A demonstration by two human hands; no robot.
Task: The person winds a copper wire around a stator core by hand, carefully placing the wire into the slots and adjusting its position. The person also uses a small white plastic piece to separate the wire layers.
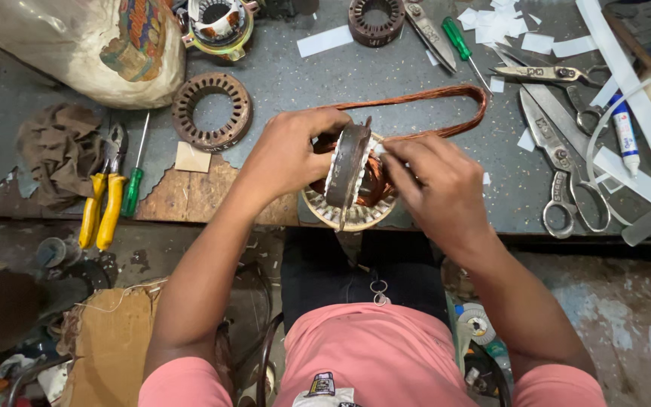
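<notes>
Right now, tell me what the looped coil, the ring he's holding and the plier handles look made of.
Looped coil: copper wire, likely enamelled, by its reddish-orange sheen.
Held ring: stacked steel, dull grey, apparently; whitish liner at the slots.
Plier handles: yellow plastic or rubber sleeves, matte.

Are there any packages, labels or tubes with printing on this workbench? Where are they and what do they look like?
Printed sack: top left corner of the bench, bulging, off-white with an orange, blue and green panel.
Small tube: right side, beside the large scissors, white with blue and red print, blue tip.
Round label: on a disc by the person's right leg, white and grey.
</notes>
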